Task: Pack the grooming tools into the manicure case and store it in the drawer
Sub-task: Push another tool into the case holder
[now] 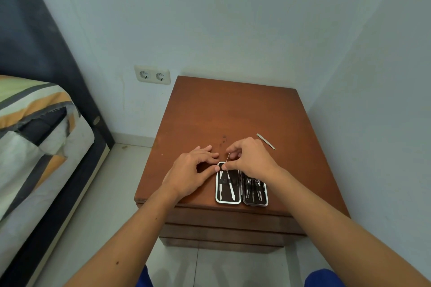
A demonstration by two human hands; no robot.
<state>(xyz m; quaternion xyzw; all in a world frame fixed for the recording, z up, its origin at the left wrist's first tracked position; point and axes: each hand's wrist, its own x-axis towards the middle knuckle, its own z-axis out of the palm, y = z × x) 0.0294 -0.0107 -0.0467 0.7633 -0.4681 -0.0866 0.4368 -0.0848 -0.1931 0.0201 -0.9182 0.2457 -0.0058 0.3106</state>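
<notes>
The manicure case [241, 201] lies open near the front edge of the wooden nightstand [224, 112]. Its left half holds two slim white-handled tools; its right half holds clippers and small metal tools. My right hand [250, 158] pinches a thin metal tool [227, 158] at the case's top left corner, tip pointing up. My left hand [194, 170] rests on the nightstand beside the case, thumb touching its top left edge. A metal nail file [265, 141] lies loose on the wood to the right of my right hand.
The nightstand's drawer fronts [221, 228] are shut below the top. Walls stand close behind and to the right. A bed [35, 135] with striped bedding is at the left, and a double wall socket [152, 75] sits between them.
</notes>
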